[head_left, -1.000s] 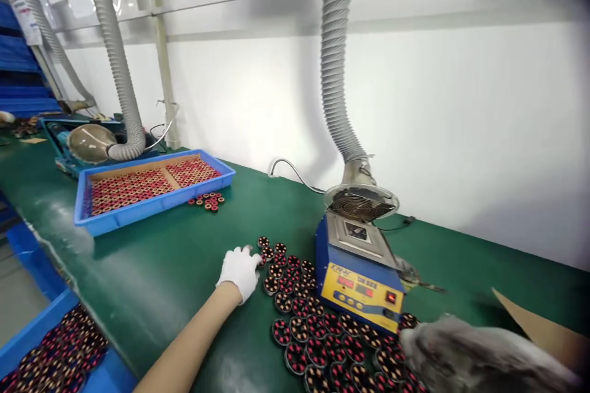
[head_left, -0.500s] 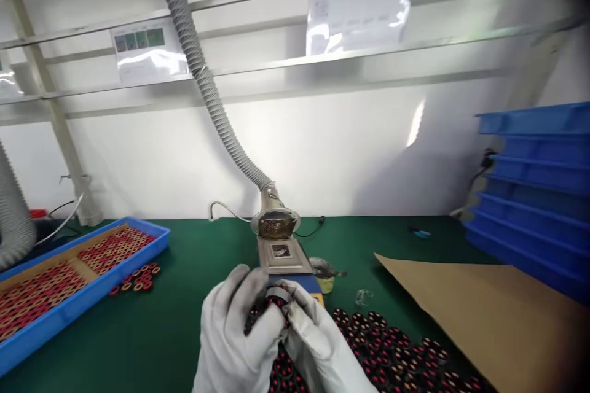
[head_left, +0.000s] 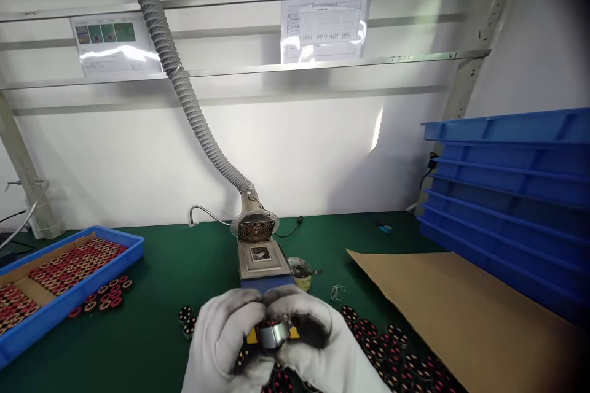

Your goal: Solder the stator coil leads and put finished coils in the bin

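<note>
Your gloved left hand [head_left: 221, 338] and right hand [head_left: 322, 347] have fingers clamped on a metal-rimmed ring [head_left: 273, 336], well forward of the worktop's [head_left: 179, 270] back edge. Leftward, a blue tray [head_left: 134, 250] holds red and tan rings [head_left: 90, 263]. The right post [head_left: 464, 89] reads "2"; the posted sheet's [head_left: 325, 27] print is illegible.

Factory workshop (ribbed duct [head_left: 187, 92], stacked blue trays [head_left: 507, 196]).

Left hand [head_left: 224, 338] now beside right hand [head_left: 329, 344]
</note>
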Demonstrator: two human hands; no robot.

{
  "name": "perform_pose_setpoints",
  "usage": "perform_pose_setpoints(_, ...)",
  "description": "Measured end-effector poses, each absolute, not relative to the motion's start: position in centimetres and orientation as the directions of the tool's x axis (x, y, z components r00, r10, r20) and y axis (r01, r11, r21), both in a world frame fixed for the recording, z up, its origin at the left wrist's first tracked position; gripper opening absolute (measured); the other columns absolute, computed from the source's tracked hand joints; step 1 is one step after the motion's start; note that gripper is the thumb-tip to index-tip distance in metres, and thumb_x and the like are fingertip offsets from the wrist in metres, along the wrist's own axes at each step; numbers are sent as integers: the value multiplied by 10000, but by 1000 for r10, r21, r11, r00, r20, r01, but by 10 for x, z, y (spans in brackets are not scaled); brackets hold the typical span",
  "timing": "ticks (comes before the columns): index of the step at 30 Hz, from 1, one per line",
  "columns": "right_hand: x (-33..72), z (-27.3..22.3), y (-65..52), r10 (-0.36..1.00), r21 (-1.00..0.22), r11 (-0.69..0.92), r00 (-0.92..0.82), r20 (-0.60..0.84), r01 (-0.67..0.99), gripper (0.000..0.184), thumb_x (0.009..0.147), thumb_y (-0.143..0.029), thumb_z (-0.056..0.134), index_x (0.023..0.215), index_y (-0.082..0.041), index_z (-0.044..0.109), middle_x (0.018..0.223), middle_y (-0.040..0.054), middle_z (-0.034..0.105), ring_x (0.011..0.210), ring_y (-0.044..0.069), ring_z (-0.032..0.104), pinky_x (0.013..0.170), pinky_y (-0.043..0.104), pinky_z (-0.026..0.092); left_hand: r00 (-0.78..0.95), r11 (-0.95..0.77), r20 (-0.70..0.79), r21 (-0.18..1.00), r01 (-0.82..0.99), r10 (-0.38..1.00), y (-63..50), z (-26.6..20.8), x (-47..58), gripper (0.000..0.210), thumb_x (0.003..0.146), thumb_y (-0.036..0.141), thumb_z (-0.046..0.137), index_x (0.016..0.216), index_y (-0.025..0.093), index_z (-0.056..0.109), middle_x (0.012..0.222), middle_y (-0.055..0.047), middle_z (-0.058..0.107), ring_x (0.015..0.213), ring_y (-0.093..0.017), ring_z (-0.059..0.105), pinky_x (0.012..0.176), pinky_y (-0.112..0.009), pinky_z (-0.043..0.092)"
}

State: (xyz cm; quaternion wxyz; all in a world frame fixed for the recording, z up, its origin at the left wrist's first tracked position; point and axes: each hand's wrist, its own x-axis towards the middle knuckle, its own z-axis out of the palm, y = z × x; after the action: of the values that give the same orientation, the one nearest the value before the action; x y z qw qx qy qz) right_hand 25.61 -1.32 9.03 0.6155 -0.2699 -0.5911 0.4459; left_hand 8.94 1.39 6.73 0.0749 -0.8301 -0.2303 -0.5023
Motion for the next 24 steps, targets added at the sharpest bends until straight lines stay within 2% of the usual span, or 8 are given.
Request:
perform_pose_setpoints(6,247,93,-15,837,-813,541,35,547,-214,105,582,-185,759,610,-275,714,764,31,659,773,204,597,723,318,465,491,-836,842,-90,541,226,9,73,87,307,880,318,446,1143,160,468,1118,-121,547,1091,-225,465,877,-382,418)
perform_pose_setpoints(9,239,91,-14,901,-782,413,85,426,-467,106,587,-305,761,556,-239,684,711,36,636,718,196,582,702,327,459,510,-797,841,-178,577,182,6,76,89,259,897,289,408,1095,153,505,1081,-111,577,1070,-222,477,870,-378,392)
perform_pose_setpoints(11,238,90,-13,945,-700,289,80,316,-653,171,618,-403,728,599,-244,665,705,22,621,695,180,567,722,335,458,512,-784,842,-200,588,170,5,79,89,236,899,269,403,1067,154,522,1063,-102,589,1061,-218,482,869,-373,383)
perform_pose_setpoints(13,241,88,-9,958,-645,250,86,275,-723,215,597,-461,726,617,-261,652,683,2,607,686,167,557,749,330,455,503,-787,846,-186,589,177,4,79,88,234,896,277,414,1060,152,524,1069,-104,585,1067,-217,476,875,-368,380)
perform_pose_setpoints(15,245,86,-6,956,-695,251,58,289,-674,254,528,-475,762,600,-253,659,678,0,613,689,167,558,747,322,456,496,-794,848,-166,585,188,5,79,86,257,889,307,432,1072,149,518,1091,-112,567,1081,-218,464,884,-363,378)
perform_pose_setpoints(18,247,85,-6,957,-809,192,-76,280,-555,364,435,-321,838,753,-220,694,760,23,652,729,189,581,754,331,452,472,-803,859,-135,580,197,5,75,84,297,882,337,443,1101,144,502,1112,-124,542,1085,-227,459,883,-367,385)
perform_pose_setpoints(21,239,87,-11,953,-833,117,-175,247,-541,465,470,-219,833,903,-195,665,774,28,668,731,182,608,757,311,450,429,-796,877,-98,598,214,6,73,85,307,863,320,474,1112,142,497,1117,-132,536,1065,-245,476,869,-389,409)
perform_pose_setpoints(24,231,84,-10,949,-760,60,-198,244,-647,418,551,-252,800,932,-163,651,782,40,674,733,170,625,757,291,458,390,-813,879,-3,582,276,9,72,84,318,828,243,516,1134,160,490,1093,-116,550,1000,-217,526,810,-335,471)
